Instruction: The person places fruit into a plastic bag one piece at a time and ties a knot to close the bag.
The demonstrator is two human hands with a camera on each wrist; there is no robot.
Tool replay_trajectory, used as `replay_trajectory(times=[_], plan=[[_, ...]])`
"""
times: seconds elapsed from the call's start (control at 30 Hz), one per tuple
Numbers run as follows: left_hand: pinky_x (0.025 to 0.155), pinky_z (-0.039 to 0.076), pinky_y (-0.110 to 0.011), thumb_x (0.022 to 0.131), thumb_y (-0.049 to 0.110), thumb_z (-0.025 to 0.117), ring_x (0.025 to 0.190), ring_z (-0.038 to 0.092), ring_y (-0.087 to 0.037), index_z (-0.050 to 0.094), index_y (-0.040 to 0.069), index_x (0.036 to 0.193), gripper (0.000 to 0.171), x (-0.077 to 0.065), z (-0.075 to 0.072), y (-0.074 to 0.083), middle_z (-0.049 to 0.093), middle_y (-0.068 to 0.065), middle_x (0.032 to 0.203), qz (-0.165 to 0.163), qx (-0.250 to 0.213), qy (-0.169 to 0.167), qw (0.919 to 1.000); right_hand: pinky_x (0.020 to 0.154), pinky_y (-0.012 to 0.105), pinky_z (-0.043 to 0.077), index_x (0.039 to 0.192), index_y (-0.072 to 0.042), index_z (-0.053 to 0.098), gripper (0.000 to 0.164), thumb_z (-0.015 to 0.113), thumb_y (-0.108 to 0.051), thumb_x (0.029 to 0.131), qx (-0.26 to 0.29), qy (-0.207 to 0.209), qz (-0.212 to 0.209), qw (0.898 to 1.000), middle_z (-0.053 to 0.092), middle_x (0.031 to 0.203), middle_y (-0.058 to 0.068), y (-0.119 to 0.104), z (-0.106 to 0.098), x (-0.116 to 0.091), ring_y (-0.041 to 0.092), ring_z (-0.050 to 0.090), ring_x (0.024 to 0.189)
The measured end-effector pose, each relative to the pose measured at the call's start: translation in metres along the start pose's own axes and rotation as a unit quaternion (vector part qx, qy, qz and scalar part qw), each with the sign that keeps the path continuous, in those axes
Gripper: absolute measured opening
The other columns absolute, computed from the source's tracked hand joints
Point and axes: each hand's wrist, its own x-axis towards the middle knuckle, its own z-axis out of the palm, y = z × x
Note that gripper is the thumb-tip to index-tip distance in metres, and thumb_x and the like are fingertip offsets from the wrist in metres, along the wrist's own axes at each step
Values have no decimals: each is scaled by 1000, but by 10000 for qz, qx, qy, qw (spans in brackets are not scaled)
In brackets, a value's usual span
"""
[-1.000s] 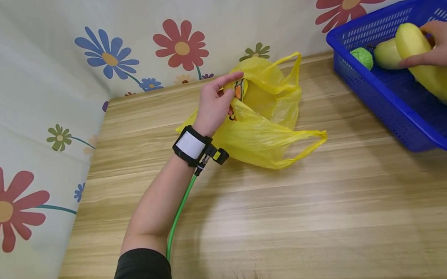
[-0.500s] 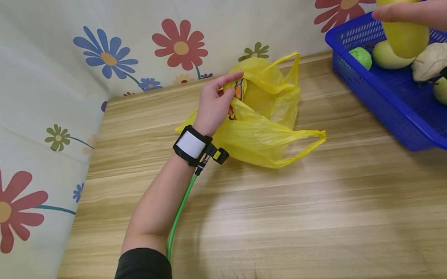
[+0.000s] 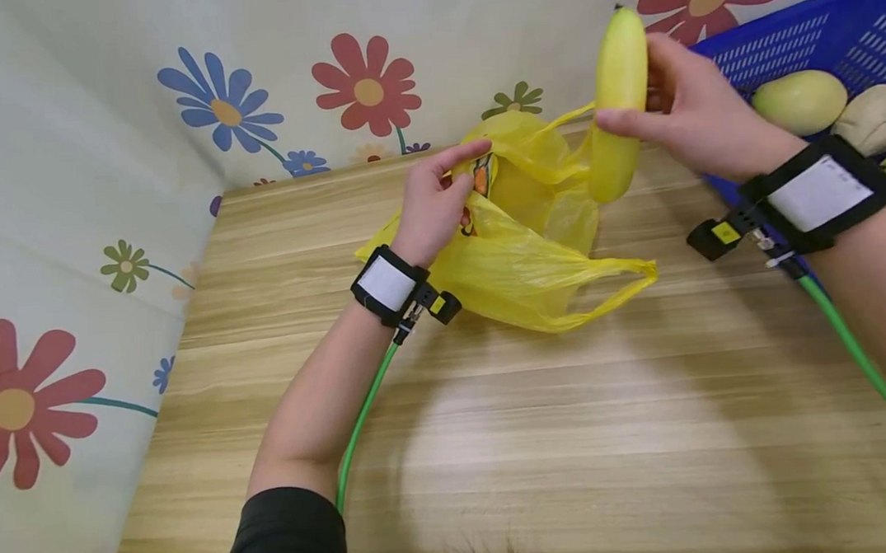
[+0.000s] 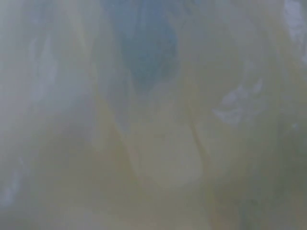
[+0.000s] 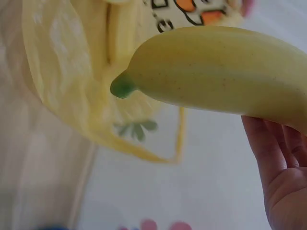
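My right hand holds a yellow banana upright, thumb on the near side and fingers behind, at the right side of a yellow plastic bag. In the right wrist view the banana shows its green tip toward the bag's mouth. My left hand pinches the bag's rim at its left, index finger stretched along the edge. A printed patch with orange shows beside those fingers. Blurred, pale bag film fills the left wrist view. Inside the bag, a yellow long thing is partly visible.
A blue slotted basket stands at the right, partly behind my right arm. It holds a yellow-green mango-like fruit and a beige lumpy thing. The wooden table meets a flower-printed curtain at the back and left.
My right hand has lifted the banana out of the basket and carried it left to the bag. The left hand keeps its hold on the bag's rim.
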Motion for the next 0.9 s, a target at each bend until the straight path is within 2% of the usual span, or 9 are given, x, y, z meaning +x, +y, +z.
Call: replay_trajectory(times=[0.2,0.33,0.47,0.57,0.73,0.9], plan=[[44,39,-22,98,-2,47,42,40,-19,63,6,129,36,0,-1,1,61,-1,125,-23,-61,45,10000,80,17,49,136,-3,39,54,67,-12,91,541,-689,-1,9962,54,117,14,7,46,8,19,57,101],[44,40,-22,98,-2,47,42,40,-20,63,6,129,36,-1,-2,1,62,-2,123,-17,-56,45,10000,82,22,52,141,0,36,61,68,-5,90,511,-1102,-161,9925,53,122,18,15,69,10,25,58,107],[45,41,-23,98,-2,47,43,40,-20,63,6,129,36,0,-2,2,61,-2,123,-62,-80,43,9999,95,39,48,139,1,38,61,70,0,87,166,-1359,-499,9893,51,126,17,29,85,14,32,54,118],[45,40,-24,98,-2,47,44,40,-21,63,6,129,36,0,-2,3,61,-2,123,-85,-135,39,9999,98,49,45,133,2,42,57,71,3,85,-319,-1376,-849,9863,53,123,18,40,93,16,34,54,117],[46,41,-25,98,-3,47,45,41,-21,64,6,128,35,-1,-1,5,61,-1,124,-50,-201,33,9998,93,48,47,129,3,47,53,73,2,83,-1018,-1265,-1069,9809,56,115,19,56,100,20,34,56,106],[45,39,-25,98,-3,47,44,40,-22,64,6,129,36,-2,0,7,60,0,125,-14,-210,31,9998,95,49,42,135,3,46,57,73,-4,85,-1722,-1316,-981,9713,55,124,23,61,107,33,37,54,110]])
